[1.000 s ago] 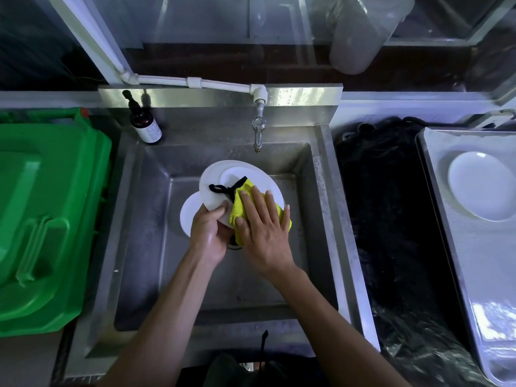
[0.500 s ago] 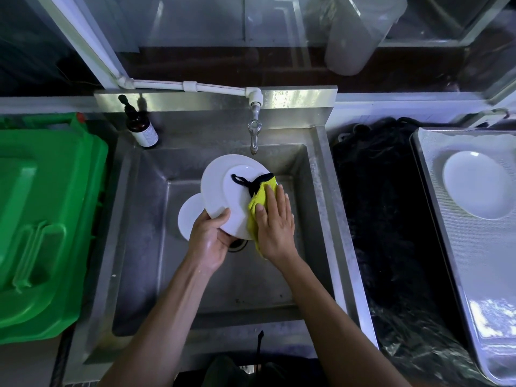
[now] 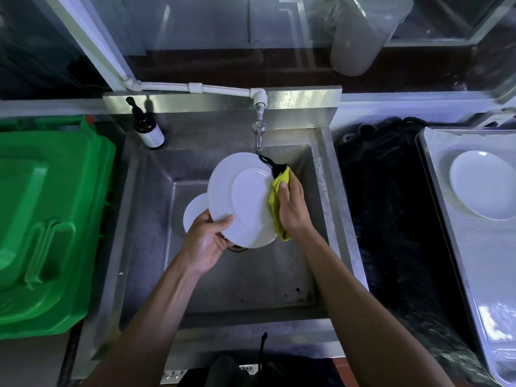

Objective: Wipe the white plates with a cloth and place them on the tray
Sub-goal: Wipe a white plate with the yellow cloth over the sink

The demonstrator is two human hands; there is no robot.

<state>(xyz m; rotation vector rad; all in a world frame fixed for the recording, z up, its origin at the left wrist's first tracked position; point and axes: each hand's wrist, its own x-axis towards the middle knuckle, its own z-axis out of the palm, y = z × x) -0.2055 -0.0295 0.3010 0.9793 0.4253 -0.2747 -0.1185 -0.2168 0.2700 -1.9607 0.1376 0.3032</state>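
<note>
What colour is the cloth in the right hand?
Yellow cloth with a black loop at its top, seen in the head view, pressed by the right hand.

You stand in a dishwashing area: a deep stainless-steel sink (image 3: 321, 174) at twelve o'clock under a white plastic pipe with metal tap (image 3: 258, 135), steel tray (image 3: 458, 247) at three.

Steel sink (image 3: 321, 174) under a wall tap (image 3: 258, 132); green plastic bin (image 3: 47, 219) left, brown pump bottle (image 3: 148, 129), glass panes (image 3: 209, 23) behind, black netting (image 3: 391, 219) right
</note>
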